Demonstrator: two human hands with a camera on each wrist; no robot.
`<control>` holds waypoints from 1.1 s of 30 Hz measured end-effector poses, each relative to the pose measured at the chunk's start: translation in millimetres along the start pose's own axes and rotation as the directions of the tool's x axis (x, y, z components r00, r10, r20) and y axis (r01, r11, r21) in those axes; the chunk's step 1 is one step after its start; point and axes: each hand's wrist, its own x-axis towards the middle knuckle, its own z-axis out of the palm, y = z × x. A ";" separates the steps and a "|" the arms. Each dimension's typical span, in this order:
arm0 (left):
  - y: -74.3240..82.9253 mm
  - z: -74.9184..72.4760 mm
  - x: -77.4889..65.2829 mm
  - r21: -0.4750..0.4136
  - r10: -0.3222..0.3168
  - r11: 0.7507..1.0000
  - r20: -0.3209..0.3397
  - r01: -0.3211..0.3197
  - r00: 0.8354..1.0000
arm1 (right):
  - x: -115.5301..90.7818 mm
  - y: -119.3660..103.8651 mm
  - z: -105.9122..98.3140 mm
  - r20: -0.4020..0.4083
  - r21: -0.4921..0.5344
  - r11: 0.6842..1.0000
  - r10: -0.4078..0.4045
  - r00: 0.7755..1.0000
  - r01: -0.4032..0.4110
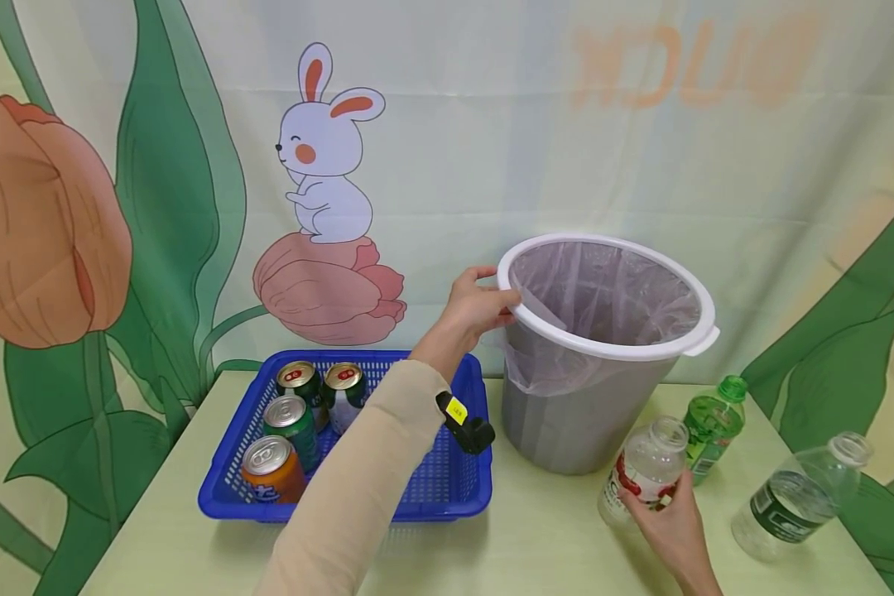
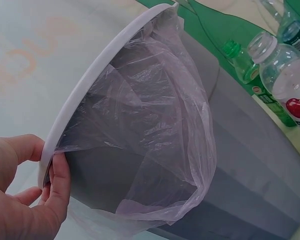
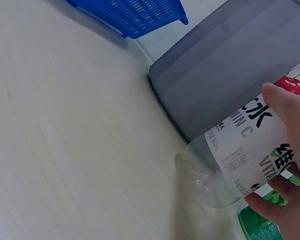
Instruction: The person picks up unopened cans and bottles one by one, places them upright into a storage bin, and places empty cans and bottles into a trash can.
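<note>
My left hand [image 1: 477, 306] pinches the white rim [image 2: 77, 100] of a grey trash can [image 1: 581, 406] on its left side. A thin pinkish plastic bag [image 2: 190, 135] lines the can and folds over its edge. With my right hand [image 1: 674, 530] I grip an uncapped clear bottle [image 3: 235, 150] by its cherry-printed label, right in front of the can. Its base is close to the tabletop; whether it touches, I cannot tell. Just behind it stands a green bottle [image 1: 713, 422] with a green cap. Another clear bottle [image 1: 793, 505], dark-labelled and uncapped, stands farther right.
Left of the can is a blue plastic basket [image 1: 484, 488] with several drink cans, among them an orange can [image 1: 271, 472] and a green can [image 1: 290, 422]. My left forearm passes over the basket. A printed curtain [image 1: 447, 165] hangs behind the table [image 1: 536, 530].
</note>
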 end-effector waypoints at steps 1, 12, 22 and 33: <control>0.1 -0.2 -0.2 0.001 -0.001 1.000 -0.001 0.001 1.000 | -0.3 -0.6 -0.4 -0.003 -0.005 1.000 0.001 1.000 -0.001; 0.8 -1.4 -1.0 0.003 -0.006 1.000 -0.003 0.006 1.000 | -2.0 -6.2 -11.5 -0.044 -0.100 0.994 -0.038 0.998 0.034; 0.3 -0.8 -1.7 -0.006 0.002 1.000 -0.011 -0.002 1.000 | -5.3 -6.9 -24.4 -0.049 -0.109 0.991 -0.077 0.996 0.071; -0.9 0.4 -0.5 -0.015 0.006 1.000 -0.012 -0.006 1.000 | -10.0 -14.7 -37.0 -0.045 -0.169 0.974 -0.164 0.985 0.154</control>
